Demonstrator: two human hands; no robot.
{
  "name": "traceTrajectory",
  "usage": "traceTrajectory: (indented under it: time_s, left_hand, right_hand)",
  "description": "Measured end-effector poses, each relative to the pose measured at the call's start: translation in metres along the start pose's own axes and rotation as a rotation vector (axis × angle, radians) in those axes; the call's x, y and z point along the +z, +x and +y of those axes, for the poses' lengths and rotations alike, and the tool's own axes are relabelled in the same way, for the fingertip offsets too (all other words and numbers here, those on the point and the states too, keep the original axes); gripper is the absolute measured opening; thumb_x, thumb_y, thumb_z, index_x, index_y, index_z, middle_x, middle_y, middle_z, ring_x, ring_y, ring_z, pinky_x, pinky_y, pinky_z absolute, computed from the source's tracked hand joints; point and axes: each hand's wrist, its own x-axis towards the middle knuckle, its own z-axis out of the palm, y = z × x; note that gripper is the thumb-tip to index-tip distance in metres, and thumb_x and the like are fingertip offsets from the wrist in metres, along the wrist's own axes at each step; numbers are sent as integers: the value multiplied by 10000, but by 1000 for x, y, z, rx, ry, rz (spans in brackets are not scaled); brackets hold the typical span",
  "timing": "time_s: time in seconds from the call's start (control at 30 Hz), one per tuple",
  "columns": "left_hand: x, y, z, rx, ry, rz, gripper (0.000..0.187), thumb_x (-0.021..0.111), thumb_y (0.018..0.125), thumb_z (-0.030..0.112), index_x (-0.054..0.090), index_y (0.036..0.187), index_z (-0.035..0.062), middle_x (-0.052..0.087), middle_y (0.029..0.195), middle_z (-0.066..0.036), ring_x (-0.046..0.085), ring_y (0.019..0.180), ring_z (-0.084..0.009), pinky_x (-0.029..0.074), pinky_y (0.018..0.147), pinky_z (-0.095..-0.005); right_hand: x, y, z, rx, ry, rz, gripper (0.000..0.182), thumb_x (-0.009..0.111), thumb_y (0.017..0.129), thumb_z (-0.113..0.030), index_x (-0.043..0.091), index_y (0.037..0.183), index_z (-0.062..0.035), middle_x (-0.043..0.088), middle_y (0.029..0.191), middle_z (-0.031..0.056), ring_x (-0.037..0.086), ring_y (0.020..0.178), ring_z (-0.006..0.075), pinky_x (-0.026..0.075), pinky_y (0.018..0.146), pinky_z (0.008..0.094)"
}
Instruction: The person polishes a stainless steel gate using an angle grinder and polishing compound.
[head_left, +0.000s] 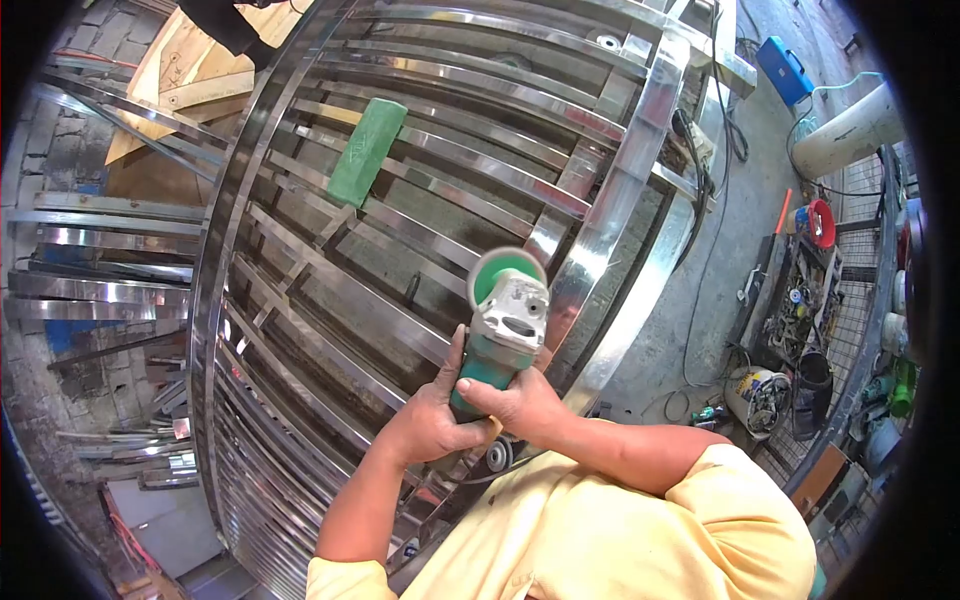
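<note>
Both hands grip a green and grey angle grinder (505, 325). My left hand (432, 415) wraps its body from the left, and my right hand (520, 402) holds it from the right. The grinder's green disc (498, 270) points away from me and rests against a polished steel bar (610, 215) of a large stainless steel gate frame (330, 290). A green polishing compound block (367, 152) lies on the gate's bars further up. My sleeves are yellow.
Loose steel bars (100, 290) are stacked at the left, with wooden boards (185, 70) at the top left. On the concrete floor at right lie cables (715, 170), a blue case (785, 70), a bucket (757, 398) and a rack of tools (800, 300).
</note>
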Motion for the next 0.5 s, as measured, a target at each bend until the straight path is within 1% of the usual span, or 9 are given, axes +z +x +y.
traceTrajectory:
  time_s: [0.07,0.1,0.2,0.23,0.3,0.33,0.37,0.47,0.5]
  left_hand:
    - [2,7,17,-91,-37,-18,1285,773,750,127,-105,1659,363,698,1208,-200,702,1039,-289,529,965,-381]
    - [2,12,20,4,57,-9,1273,769,762,132,-112,1659,331,702,1186,-221,721,1037,-306,541,938,-391]
    - [8,17,30,1,60,8,1308,798,725,130,-94,1675,257,613,1402,-199,651,1200,-295,486,1035,-375]
    - [9,16,26,16,64,3,1309,801,731,147,-104,1671,244,616,1393,-222,645,1228,-308,480,1044,-374]
    - [10,10,15,63,83,24,1285,781,761,143,-126,1661,276,666,1290,-229,687,1147,-352,516,994,-401]
    - [11,5,9,85,90,37,1274,772,776,140,-137,1656,293,691,1238,-233,708,1107,-374,534,970,-415]
    - [13,0,-1,28,25,35,1279,772,780,130,-149,1655,281,688,1263,-224,696,1141,-368,523,993,-412]
    - [13,-8,-22,224,9,27,1293,785,775,144,-155,1655,262,687,1274,-218,680,1185,-343,510,1013,-396]
    - [13,-9,-24,205,-7,28,1303,801,772,165,-152,1657,256,690,1256,-201,678,1176,-310,506,1017,-378]
  right_hand:
    - [-6,0,-2,-21,28,21,719,808,868,-455,565,1399,-34,669,1282,132,633,1166,214,505,1016,390]
    - [-9,1,0,-39,58,26,717,806,869,-452,565,1399,-33,669,1278,129,631,1162,210,504,1014,388]
    - [-15,1,-1,-77,110,26,707,810,870,-435,568,1395,-27,671,1260,122,626,1154,202,502,1010,383]
    - [-16,-1,-2,-81,97,19,706,812,870,-432,569,1393,-25,672,1261,123,625,1156,201,501,1011,382]
    - [-14,-3,-2,-75,70,2,705,817,871,-422,569,1393,-18,670,1269,133,623,1166,207,498,1015,379]
    - [-15,-4,-5,7,19,-60,778,830,867,-430,508,1451,-29,612,1344,122,561,1235,205,474,1055,386]
    - [-12,-5,-3,17,26,-85,769,829,870,-432,516,1445,-30,612,1348,121,560,1238,201,473,1056,388]
    - [-1,-10,4,-10,49,-75,707,825,878,-423,565,1397,-20,657,1296,141,613,1183,201,510,999,379]
    - [3,-11,6,-26,55,-58,681,822,880,-417,585,1376,-15,680,1268,152,640,1153,204,528,971,374]
